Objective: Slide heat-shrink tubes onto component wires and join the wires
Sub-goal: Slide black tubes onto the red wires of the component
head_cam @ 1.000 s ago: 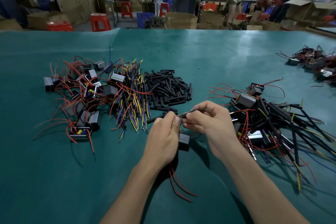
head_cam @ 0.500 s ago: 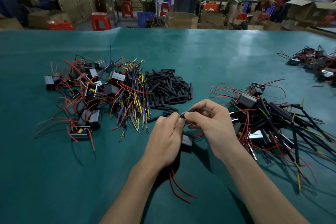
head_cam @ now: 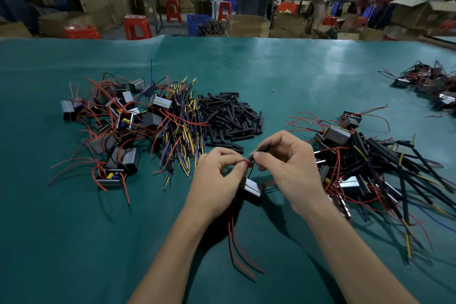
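The sleeving step looks in hand — the right hand (head_cam: pixel 291 168) pinches a black heat-shrink tube (head_cam: pixel 262 148), the left hand (head_cam: pixel 217 175) pinches a red wire (head_cam: pixel 248 162), near centre. Below them hangs the component (head_cam: pixel 251 186). Next, likely, the tube must slide along the wire — keeping the end aligned.

Both forearms were bare to the frame's edge; the left hand (head_cam: pixel 217 180) and right hand (head_cam: pixel 291 170) wore nothing.

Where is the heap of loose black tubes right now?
In the head view the pile of black heat-shrink tubes lies on the green table, just beyond the left hand, right beside the bundle of yellow, blue and black wires.
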### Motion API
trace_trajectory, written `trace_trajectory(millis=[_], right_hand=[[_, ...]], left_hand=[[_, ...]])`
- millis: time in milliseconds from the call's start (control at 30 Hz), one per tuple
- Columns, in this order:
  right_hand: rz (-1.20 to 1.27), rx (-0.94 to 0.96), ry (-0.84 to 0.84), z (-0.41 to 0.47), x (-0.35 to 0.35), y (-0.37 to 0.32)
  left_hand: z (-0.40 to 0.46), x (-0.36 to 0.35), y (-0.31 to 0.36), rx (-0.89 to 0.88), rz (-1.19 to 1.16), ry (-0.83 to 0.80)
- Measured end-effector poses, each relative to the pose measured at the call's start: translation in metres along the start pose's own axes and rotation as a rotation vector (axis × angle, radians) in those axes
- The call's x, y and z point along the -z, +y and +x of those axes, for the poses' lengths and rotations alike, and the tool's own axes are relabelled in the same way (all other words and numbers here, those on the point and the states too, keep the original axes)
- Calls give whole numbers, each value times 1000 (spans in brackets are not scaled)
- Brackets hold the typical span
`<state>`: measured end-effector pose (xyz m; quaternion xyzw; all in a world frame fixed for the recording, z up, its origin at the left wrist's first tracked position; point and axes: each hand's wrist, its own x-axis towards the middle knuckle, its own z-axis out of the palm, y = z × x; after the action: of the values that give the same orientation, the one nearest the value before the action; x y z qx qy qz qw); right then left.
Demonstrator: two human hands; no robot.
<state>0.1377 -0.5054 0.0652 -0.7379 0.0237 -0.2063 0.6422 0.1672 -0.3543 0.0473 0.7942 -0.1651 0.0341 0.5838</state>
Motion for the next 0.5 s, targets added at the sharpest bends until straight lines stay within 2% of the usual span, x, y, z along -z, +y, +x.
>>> trace_trajectory(millis=[233, 500], right_hand=[[17, 12, -126, -3, 2, -6], [-214, 76, -217, -4, 4, -7]], left_hand=[[1, 9, 2, 79, -119, -127], [1, 12, 0, 94, -65, -164]])
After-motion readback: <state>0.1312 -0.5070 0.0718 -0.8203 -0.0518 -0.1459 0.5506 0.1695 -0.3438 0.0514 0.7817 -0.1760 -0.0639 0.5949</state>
